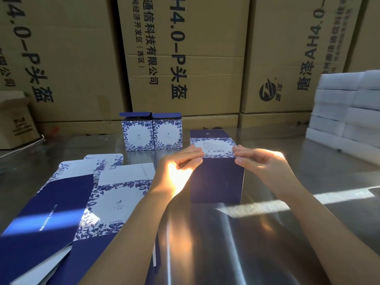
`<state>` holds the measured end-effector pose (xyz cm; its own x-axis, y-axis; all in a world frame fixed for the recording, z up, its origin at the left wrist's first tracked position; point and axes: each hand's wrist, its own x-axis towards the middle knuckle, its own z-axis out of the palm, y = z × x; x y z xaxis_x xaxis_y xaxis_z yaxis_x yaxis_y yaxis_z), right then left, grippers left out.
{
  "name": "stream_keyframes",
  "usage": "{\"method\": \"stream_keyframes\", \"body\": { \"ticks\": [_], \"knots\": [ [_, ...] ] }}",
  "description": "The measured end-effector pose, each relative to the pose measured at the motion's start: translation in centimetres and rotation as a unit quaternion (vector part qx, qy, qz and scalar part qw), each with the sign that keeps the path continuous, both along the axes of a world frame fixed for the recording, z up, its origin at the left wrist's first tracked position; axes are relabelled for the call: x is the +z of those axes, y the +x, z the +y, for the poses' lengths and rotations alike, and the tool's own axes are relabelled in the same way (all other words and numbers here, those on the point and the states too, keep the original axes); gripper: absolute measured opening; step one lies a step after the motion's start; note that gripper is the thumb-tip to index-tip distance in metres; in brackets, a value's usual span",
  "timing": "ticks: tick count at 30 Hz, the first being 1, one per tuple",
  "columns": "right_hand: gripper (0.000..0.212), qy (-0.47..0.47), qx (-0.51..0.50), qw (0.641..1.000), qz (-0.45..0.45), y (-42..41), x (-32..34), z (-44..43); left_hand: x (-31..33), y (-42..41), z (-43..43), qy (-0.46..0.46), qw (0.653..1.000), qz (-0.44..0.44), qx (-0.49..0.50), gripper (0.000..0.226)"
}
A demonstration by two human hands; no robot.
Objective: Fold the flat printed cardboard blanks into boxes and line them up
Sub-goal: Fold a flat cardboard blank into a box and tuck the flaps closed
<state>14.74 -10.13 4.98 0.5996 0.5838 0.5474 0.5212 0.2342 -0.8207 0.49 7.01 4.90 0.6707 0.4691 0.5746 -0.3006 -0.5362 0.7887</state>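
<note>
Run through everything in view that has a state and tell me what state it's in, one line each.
Box in hands: folded into shape, resting on the table.
Left hand: fingers pinching that box's upper edge.
Right hand: pinching the same edge.
Two finished boxes: upright, side by side, top flaps open.
Flat blanks: unfolded, overlapping on the table.
Small brown carton: flaps open.

The flat navy-and-white floral cardboard blanks [115,194] run off the left and bottom edges — the lower sheets hidden under the top one. The print beside the barcode [218,151] on the navy cardboard box [216,177] is too small to read; the right edge cuts the white foam blocks [339,112].
</note>
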Motion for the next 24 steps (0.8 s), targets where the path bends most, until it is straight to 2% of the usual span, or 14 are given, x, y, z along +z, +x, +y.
{"method": "stream_keyframes", "body": {
  "ticks": [12, 16, 19, 21, 24],
  "knots": [
    [0.021, 0.030, -0.021, 0.999, 0.014, 0.0, -0.3, 0.2, -0.3, 0.2, -0.2, 0.004, 0.999, -0.022, 0.025, 0.025],
    [0.021, 0.038, -0.041, 0.998, -0.028, -0.4, -1.1, 0.8, -0.8, 0.3, 0.0, 0.035, 0.998, -0.030, 0.051, 0.027],
    [0.033, -0.016, -0.087, 0.992, -0.094, -0.6, -1.8, 1.0, -1.5, 0.2, 0.3, 0.111, 0.990, 0.004, 0.083, 0.043],
    [0.052, -0.083, -0.132, 0.971, -0.182, -0.7, -2.4, 1.0, -1.9, 0.2, 0.4, 0.153, 0.984, 0.036, 0.088, 0.056],
    [0.084, -0.123, -0.105, 0.957, -0.239, -0.8, -3.1, 1.4, -2.2, 0.4, 0.7, 0.195, 0.973, 0.075, 0.097, 0.074]
  ]
}}
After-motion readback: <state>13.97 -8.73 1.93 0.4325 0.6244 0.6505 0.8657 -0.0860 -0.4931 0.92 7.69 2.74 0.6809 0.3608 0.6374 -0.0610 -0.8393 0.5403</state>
